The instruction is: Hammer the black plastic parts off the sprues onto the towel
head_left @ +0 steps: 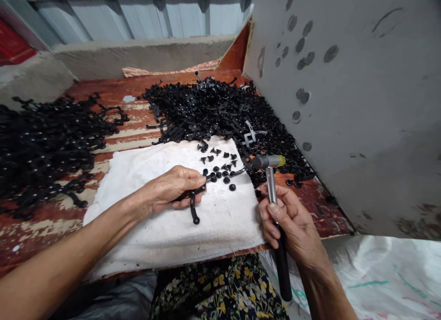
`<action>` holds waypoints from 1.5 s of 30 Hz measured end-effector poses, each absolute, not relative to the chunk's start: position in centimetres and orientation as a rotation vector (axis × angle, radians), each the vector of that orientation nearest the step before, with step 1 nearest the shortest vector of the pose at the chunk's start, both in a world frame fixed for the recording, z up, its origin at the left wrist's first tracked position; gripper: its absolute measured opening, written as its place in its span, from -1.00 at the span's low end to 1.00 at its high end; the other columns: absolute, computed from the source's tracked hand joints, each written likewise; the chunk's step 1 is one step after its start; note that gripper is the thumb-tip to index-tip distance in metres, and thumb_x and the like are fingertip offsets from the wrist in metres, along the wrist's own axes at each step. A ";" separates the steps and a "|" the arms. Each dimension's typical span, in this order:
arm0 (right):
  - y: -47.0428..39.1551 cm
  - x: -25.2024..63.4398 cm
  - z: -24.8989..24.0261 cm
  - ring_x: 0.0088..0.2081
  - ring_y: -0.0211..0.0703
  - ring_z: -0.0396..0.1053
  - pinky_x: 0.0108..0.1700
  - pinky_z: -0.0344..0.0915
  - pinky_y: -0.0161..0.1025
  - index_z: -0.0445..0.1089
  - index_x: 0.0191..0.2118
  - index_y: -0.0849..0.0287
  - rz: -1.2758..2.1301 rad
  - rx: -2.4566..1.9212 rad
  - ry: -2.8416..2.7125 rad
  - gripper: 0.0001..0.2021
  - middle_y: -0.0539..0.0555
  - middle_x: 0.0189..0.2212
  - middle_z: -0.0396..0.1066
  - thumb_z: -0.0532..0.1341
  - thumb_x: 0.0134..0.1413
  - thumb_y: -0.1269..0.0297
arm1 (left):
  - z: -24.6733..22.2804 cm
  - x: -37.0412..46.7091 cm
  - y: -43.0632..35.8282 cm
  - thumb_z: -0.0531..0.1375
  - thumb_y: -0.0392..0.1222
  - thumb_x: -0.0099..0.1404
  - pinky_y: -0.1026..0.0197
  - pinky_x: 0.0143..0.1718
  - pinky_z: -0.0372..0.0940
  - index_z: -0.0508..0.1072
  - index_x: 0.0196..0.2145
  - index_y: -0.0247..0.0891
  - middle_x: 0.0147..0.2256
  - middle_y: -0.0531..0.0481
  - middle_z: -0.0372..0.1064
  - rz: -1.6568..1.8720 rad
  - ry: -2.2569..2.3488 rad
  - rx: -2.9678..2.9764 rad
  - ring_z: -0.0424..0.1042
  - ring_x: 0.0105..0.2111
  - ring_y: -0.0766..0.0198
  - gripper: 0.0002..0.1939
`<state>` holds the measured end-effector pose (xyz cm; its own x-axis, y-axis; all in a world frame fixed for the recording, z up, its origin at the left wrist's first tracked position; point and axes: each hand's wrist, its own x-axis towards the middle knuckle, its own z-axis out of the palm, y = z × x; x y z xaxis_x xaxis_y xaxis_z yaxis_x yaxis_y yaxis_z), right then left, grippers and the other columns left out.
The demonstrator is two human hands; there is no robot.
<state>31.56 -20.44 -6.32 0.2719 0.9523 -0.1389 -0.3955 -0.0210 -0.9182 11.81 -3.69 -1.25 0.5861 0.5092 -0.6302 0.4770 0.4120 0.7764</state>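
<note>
My left hand (179,186) pinches a black branched part (194,209), with its curved arms sticking out past the fingers above a white cloth (148,237). Several small black caps with stems (226,174) lie loose on the cloth, just right of that hand. In my right hand (287,214) is a small hammer (272,187), gripped around its shaft and black handle. Its metal head has a yellow face on the right and stands upright over the cloth's right edge, apart from the left hand.
A large heap of black parts (210,109) covers the table behind the cloth, with one grey piece (249,134) on it. Another black heap (44,145) is at the left. A grey panel (361,118) walls off the right side. White sacking (392,274) lies at lower right.
</note>
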 end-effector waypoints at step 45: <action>-19.1 30.7 -1.0 -0.38 -0.15 0.34 -0.38 0.38 -0.27 -0.11 0.43 0.11 0.036 -1.441 -2.006 -0.30 0.09 -0.34 0.31 -0.02 0.20 0.62 | -2.3 11.6 -0.7 0.30 0.06 0.10 0.37 -0.82 -0.15 0.32 -0.62 -0.29 -0.72 0.03 0.25 -0.121 0.846 1.535 0.01 -0.83 0.49 -0.61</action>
